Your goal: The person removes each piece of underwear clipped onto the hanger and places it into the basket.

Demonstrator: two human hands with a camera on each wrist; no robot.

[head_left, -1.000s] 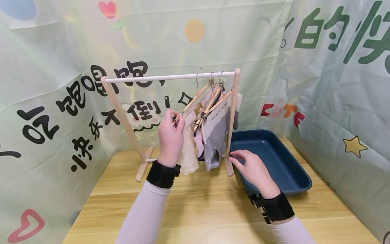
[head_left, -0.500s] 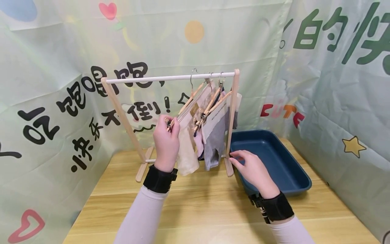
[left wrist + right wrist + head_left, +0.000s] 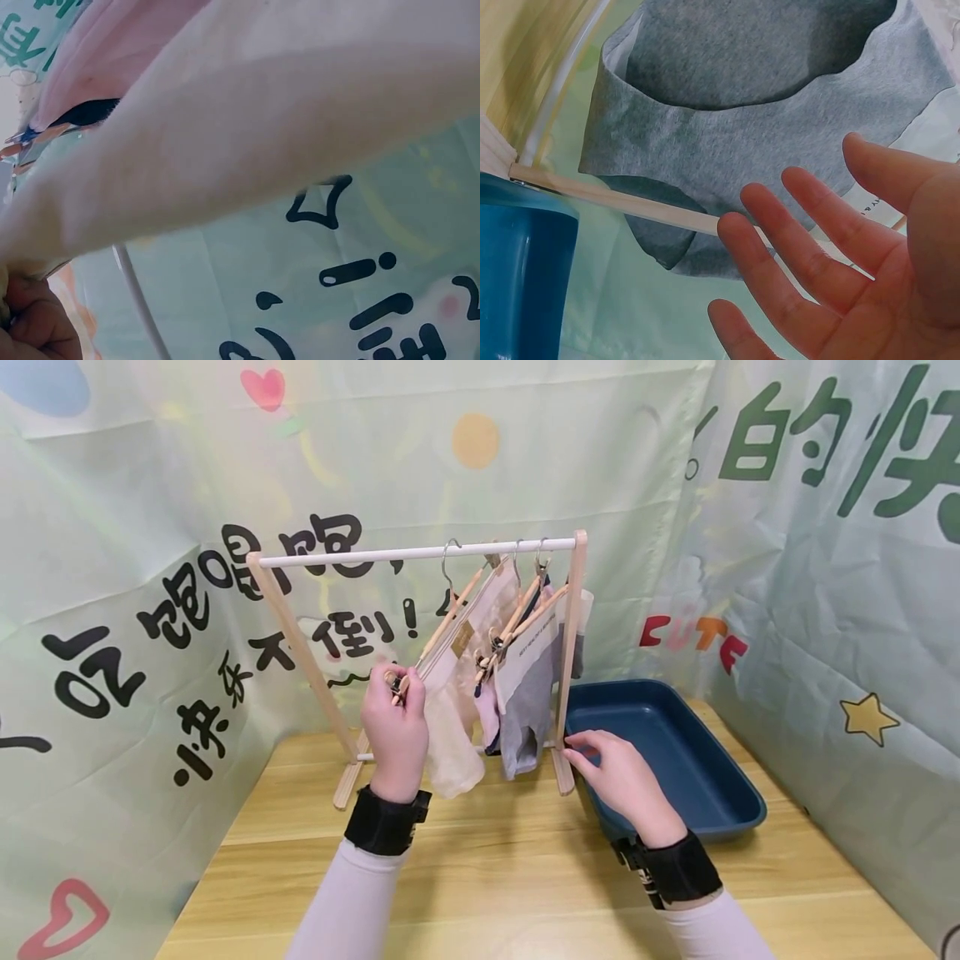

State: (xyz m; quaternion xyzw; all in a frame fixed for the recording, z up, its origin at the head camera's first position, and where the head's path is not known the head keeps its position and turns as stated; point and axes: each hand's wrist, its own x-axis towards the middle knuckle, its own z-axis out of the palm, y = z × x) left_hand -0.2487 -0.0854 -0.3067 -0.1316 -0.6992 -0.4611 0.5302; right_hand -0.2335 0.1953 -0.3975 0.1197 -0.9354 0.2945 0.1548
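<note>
My left hand (image 3: 393,735) grips the near, clipped end of a wooden hanger (image 3: 450,617) hooked on the rack's white rail (image 3: 330,558). From that hanger droops a cream garment (image 3: 453,756), which fills much of the left wrist view as pale cloth (image 3: 247,142). Further right on the rail hang a grey-and-white garment (image 3: 527,710) and a pink one (image 3: 487,714), with more clothes partly hidden behind. My right hand (image 3: 618,777) stays beside the rack's right post (image 3: 572,643). Its fingers (image 3: 810,270) are spread and loosely bent, holding nothing, in the right wrist view.
A dark blue tray (image 3: 750,793) stands on the wooden table (image 3: 480,877), right of the rack. The rack's left post (image 3: 300,652) leans near the printed cloth backdrop (image 3: 480,443), which encloses the table at the back and sides.
My left hand has moved left and slightly down, drawing the hanger with the cream garment leftward along the rail, away from the other clothes. The right hand has stayed put.
</note>
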